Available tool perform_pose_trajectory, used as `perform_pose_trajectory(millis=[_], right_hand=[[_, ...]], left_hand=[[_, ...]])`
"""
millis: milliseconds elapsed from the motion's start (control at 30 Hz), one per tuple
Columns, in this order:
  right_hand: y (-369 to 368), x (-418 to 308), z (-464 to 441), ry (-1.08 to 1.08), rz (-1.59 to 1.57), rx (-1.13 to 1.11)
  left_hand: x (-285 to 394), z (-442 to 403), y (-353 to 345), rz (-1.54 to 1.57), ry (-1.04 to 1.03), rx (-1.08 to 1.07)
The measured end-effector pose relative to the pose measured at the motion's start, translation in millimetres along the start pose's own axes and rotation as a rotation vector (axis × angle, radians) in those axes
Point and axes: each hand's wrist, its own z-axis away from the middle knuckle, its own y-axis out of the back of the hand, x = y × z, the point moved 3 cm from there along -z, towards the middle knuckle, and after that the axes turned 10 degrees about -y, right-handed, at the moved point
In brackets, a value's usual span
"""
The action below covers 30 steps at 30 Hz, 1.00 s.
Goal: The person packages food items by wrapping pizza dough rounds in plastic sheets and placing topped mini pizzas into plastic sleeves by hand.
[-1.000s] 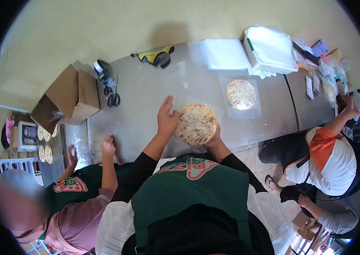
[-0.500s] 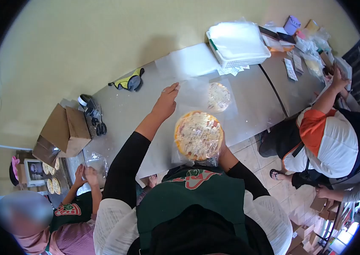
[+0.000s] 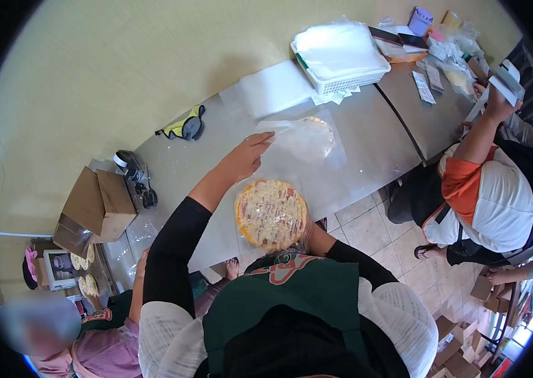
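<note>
With fingers pinched together, my left hand (image 3: 243,157) grips the edge of a thin translucent sheet (image 3: 288,140). Under that sheet is a smaller round pizza (image 3: 327,133), lying on another clear sheet on the table; only its right rim shows plainly. Close to my apron, my right hand (image 3: 308,229) supports a larger pizza (image 3: 271,215) in clear plastic wrap, gripping its right side. Most of the right hand's fingers are hidden beneath this pizza, which has shredded cheese and reddish pieces on top.
Along the wall are a stack of white sheets (image 3: 277,88), a white basket (image 3: 348,79) and a yellow-grey strap-like item (image 3: 186,126). A cardboard box (image 3: 99,205) stands left. One co-worker (image 3: 487,201) holds a white object at right; another person (image 3: 103,340) works at lower left.
My left hand has drawn the translucent sheet over the smaller pizza. The larger pizza has shifted left and down in view. The co-worker at right has raised a white object.
</note>
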Motion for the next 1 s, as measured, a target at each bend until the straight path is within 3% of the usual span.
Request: perform_pose_trajectory(millis=[67, 167, 500, 633, 867, 1000], right_hand=[[27, 2, -14, -0.010, -0.122, -0.205], [19, -3, -7, -0.023, -0.233, -0.265], [31, -42, 5, 0.399, -0.163, -0.232], [32, -51, 10, 0.528, -0.169, -0.218], [33, -76, 3, 0.712, -0.235, -0.283], [57, -102, -11, 0.818, -0.226, -0.080]], left_hand=[[6, 2, 7, 0.007, -0.080, 0.000], [17, 5, 17, 0.048, -0.186, -0.013], [50, 22, -7, -0.138, -0.097, 0.124], [63, 32, -30, -0.100, -0.078, 0.256], [104, 17, -72, -0.005, 0.003, 0.288], [126, 1, -95, 0.019, -0.068, 0.248]])
